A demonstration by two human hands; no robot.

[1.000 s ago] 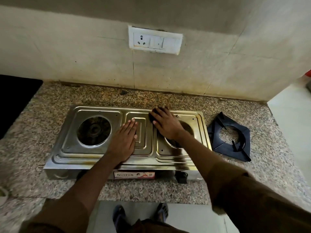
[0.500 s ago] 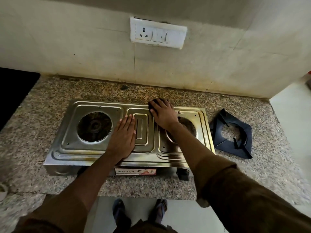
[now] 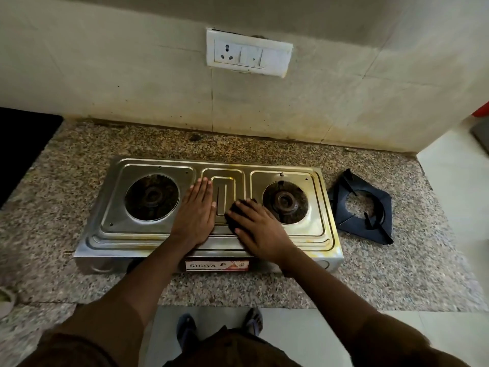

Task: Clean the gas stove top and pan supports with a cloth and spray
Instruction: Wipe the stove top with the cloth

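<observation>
On the stove top, left hand: we see our left hand (image 3: 194, 215) lying flat, fingers straight and together, palm pressed on the steel beside the raised centre strip.
Right hand: our right hand (image 3: 260, 229) presses a dark cloth (image 3: 235, 211) down with spread, nearly straight fingers; most of the cloth is hidden under it.
Stove: the gas stove (image 3: 209, 207) lies under both hands, one open burner to the outside of each hand.
Pan support: a black pan support (image 3: 361, 207) sits on the granite counter (image 3: 79, 144), well right of our right hand.
Writing: below our wrists the front label (image 3: 217, 265) reads "SURYA".
Wall: beyond our fingertips, a white switch plate (image 3: 248, 55).
</observation>
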